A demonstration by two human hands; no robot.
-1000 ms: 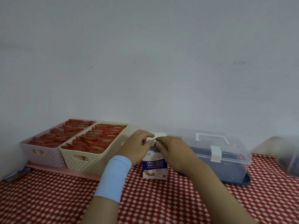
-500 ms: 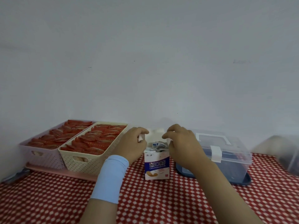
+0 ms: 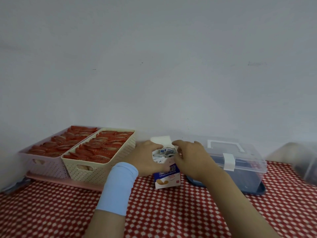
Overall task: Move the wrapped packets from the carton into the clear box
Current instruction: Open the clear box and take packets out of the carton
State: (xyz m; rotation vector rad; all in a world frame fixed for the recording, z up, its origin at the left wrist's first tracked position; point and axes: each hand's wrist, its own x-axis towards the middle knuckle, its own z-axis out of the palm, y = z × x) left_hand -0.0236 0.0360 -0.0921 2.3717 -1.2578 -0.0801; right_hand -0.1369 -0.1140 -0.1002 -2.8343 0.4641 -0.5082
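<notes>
Carton: stood between the hands, packets showing
Left hand: gripped its 9 o'clock side
Right hand: fingers curled, gripped its 3 o'clock side

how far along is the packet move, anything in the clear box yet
Done: the small blue-and-white cardboard carton is open, blue-and-white wrapped packets showing at its top. In hand: the left hand and right hand grip the carton's upper sides; neither holds a packet. Left: all of it. The clear plastic lidded box looks shut, white latch down, so it needs opening first.
</notes>
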